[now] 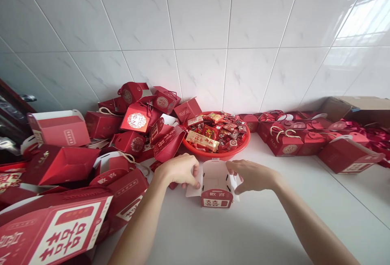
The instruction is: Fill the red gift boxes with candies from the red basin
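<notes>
A small red-and-white paper gift box (216, 199) stands open-topped on the white surface in front of me, its inside white and its side flaps folded outward. My left hand (179, 171) is at the left flap (193, 191), fingers curled and thumb against it. On the other side, my right hand (254, 175) has the right flap between its thumb and fingers. Just behind the box sits a round red basin (222, 156), heaped with wrapped candies (211, 132) in red and gold.
Many red gift boxes (57, 167) lie piled on the left, some open. To the right, closed red boxes with cord handles (284, 145) stand in rows against the wall. A cardboard carton (355, 104) is at the far right. White tiles (201, 21) rise behind everything.
</notes>
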Motion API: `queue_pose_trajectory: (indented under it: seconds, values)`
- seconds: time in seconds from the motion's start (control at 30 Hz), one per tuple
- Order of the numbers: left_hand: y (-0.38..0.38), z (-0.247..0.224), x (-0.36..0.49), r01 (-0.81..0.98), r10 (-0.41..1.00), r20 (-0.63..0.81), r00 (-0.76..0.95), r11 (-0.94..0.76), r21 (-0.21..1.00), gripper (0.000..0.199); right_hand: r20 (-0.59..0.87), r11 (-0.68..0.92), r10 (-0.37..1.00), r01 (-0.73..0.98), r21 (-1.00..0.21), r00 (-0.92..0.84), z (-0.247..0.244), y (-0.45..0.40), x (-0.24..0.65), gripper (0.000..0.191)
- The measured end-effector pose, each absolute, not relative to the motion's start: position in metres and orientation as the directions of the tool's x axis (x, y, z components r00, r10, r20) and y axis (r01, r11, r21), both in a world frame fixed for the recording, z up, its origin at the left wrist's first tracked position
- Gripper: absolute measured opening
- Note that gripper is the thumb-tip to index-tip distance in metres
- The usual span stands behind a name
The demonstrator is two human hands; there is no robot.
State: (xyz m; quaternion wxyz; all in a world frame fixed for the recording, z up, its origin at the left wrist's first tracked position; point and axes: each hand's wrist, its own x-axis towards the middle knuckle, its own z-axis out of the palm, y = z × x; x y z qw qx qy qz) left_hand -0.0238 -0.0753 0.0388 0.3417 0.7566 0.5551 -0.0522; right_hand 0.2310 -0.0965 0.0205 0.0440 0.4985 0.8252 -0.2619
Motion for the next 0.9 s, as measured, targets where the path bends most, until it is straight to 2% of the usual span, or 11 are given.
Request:
queue_pose_trajectory:
  seconds: [0.1, 0.17, 0.27, 0.4, 0.47, 0.53, 0.57, 0.67, 0.7, 0.8, 0.9]
  values:
    - [-0.073, 0.040, -0.024, 0.877, 0.785, -0.488, 0.382, -0.141, 0.460, 0.022, -0.302, 0.377, 0.783, 0.801, -0.466, -0.544, 0.015, -0.091, 0.229, 0.044]
    - [-0.073, 0.041, -0.024, 0.882, 0.813, -0.452, 0.366, -0.149, 0.447, 0.022, -0.266, 0.376, 0.780, 0.764, -0.524, -0.566, 0.013, -0.088, 0.229, 0.044]
    - [-0.072, 0.043, -0.024, 0.891, 0.848, -0.406, 0.341, -0.153, 0.428, 0.022, -0.222, 0.390, 0.784, 0.739, -0.550, -0.579, 0.016, -0.083, 0.236, 0.042]
    - [-0.074, 0.049, -0.028, 0.864, 0.843, -0.363, 0.398, -0.212, 0.456, 0.024, -0.088, 0.455, 0.783, 0.664, -0.593, -0.615, 0.030, -0.064, 0.248, 0.016]
    - [-0.076, 0.053, -0.029, 0.826, 0.850, -0.281, 0.445, -0.268, 0.496, 0.024, 0.066, 0.453, 0.856, 0.683, -0.574, -0.512, 0.036, -0.045, 0.249, 0.011]
    - [-0.078, 0.057, -0.030, 0.793, 0.871, -0.176, 0.458, -0.311, 0.525, 0.024, 0.218, 0.354, 0.935, 0.786, -0.507, -0.280, 0.036, -0.021, 0.245, 0.021]
    - [-0.078, 0.058, -0.030, 0.781, 0.881, -0.127, 0.455, -0.326, 0.533, 0.026, 0.271, 0.291, 0.946, 0.832, -0.473, -0.176, 0.034, -0.009, 0.242, 0.033]
    - [-0.079, 0.059, -0.028, 0.750, 0.895, -0.032, 0.445, -0.352, 0.560, 0.029, 0.277, 0.240, 0.954, 0.853, -0.464, -0.118, 0.023, 0.020, 0.229, 0.073]
    - [-0.079, 0.059, -0.027, 0.738, 0.895, -0.017, 0.446, -0.357, 0.572, 0.029, 0.266, 0.246, 0.955, 0.847, -0.471, -0.129, 0.019, 0.026, 0.225, 0.081]
    - [-0.079, 0.057, -0.026, 0.702, 0.896, 0.025, 0.443, -0.364, 0.612, 0.028, 0.260, 0.277, 0.952, 0.817, -0.505, -0.162, 0.009, 0.033, 0.219, 0.081]
    - [-0.079, 0.057, -0.024, 0.673, 0.897, 0.068, 0.437, -0.377, 0.636, 0.024, 0.280, 0.292, 0.948, 0.767, -0.571, -0.152, 0.005, 0.029, 0.221, 0.061]
